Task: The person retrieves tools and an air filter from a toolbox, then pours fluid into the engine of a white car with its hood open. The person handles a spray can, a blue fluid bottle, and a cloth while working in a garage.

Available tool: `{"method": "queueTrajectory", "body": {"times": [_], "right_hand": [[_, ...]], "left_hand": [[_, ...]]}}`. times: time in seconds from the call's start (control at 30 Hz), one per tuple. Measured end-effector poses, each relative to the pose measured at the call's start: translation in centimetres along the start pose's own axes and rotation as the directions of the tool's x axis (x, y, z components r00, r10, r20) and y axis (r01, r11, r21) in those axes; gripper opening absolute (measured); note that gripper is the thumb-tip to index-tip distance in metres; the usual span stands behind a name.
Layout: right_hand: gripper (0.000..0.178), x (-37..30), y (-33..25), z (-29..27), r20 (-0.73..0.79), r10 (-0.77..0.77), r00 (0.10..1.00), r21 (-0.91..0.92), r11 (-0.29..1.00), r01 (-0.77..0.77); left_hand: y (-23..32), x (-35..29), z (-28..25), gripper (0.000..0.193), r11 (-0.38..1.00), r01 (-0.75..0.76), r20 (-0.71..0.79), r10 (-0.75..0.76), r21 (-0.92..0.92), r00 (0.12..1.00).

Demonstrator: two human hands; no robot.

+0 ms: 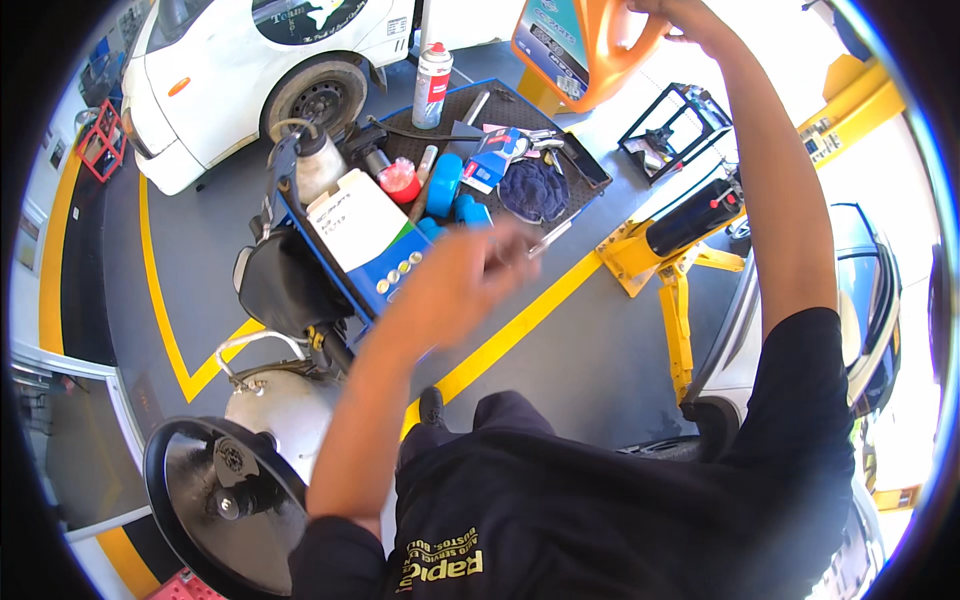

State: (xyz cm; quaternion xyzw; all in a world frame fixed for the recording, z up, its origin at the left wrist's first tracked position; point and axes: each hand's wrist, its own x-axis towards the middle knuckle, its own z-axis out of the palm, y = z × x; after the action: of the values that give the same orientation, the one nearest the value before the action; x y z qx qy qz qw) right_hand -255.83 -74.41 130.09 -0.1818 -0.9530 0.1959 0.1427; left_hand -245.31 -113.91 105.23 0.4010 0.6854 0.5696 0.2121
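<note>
My right hand (685,22) is raised at the top, fingers wrapped round the handle of an orange oil jug (603,60) with a teal and dark label. The jug hangs tilted above the far corner of a dark tool cart tray (400,105). Lower and nearer, my left hand (462,285) is smeared by motion in front of the tray's near edge. A slim, shiny metal piece (550,240) sticks out from its fingertips; its kind is too blurred to make out. Closest to that hand are blue filters (443,185) and a dark blue rag (534,190).
The tray also carries a spray can (433,88), a white and blue box (362,225), a red-lidded container (400,180) and a white bottle (319,165). A yellow lift arm (675,300) stands at right. Near left is a black funnel drain (225,500); a white car (220,90) stands behind.
</note>
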Motion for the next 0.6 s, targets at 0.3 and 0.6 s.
{"method": "queueTrajectory", "body": {"times": [0.3,0.6], "right_hand": [[0.056,14.6,7.0,6.1,0.163,-0.207,0.965,0.073,0.978,0.197],[0.051,25.8,14.6,8.4,0.244,-0.559,0.792,0.269,0.824,0.499]], "left_hand": [[-15.0,38.8,-6.3,0.031,0.591,0.321,-0.21,-0.25,0.741,0.945],[-27.9,43.9,-5.8,0.052,0.547,0.561,-0.32,-0.476,0.622,0.819]]}}
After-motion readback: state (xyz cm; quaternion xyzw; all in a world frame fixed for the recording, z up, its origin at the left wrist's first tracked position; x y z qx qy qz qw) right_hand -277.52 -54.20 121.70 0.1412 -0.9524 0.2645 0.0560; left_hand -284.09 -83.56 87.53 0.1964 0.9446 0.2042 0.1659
